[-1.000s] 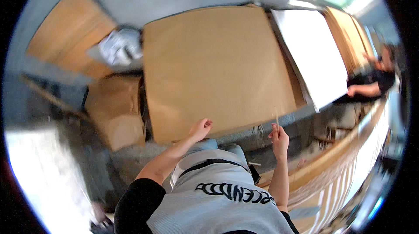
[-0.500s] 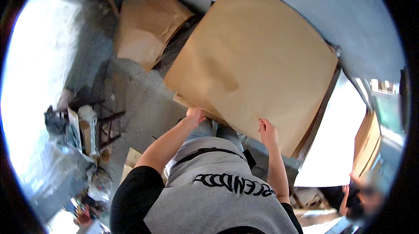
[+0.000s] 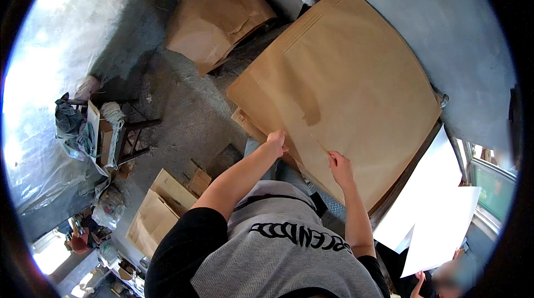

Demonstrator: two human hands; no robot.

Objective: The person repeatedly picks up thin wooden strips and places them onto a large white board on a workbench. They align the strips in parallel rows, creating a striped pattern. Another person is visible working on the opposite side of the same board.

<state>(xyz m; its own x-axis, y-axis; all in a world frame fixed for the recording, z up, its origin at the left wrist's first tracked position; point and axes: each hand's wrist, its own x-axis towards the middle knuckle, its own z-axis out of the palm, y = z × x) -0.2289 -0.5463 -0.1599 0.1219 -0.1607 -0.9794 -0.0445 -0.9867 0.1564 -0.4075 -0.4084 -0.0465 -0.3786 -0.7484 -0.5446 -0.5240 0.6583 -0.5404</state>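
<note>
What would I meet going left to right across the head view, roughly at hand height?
Clear plastic sheeting → small wooden stand hung with cloth → left hand → right hand, both at the edge of the big brown paper sheet → white sheets.

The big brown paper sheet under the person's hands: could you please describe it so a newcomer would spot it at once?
It tops the stack in the upper middle, below the grey wall. The brown sheet is the largest, flat and smooth; the left hand and right hand touch its near edge, unlike the crumpled brown paper beyond.

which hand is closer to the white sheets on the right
Right. The right hand rests on the big brown paper sheet, nearer the white sheets; the left hand is farther left.
</note>
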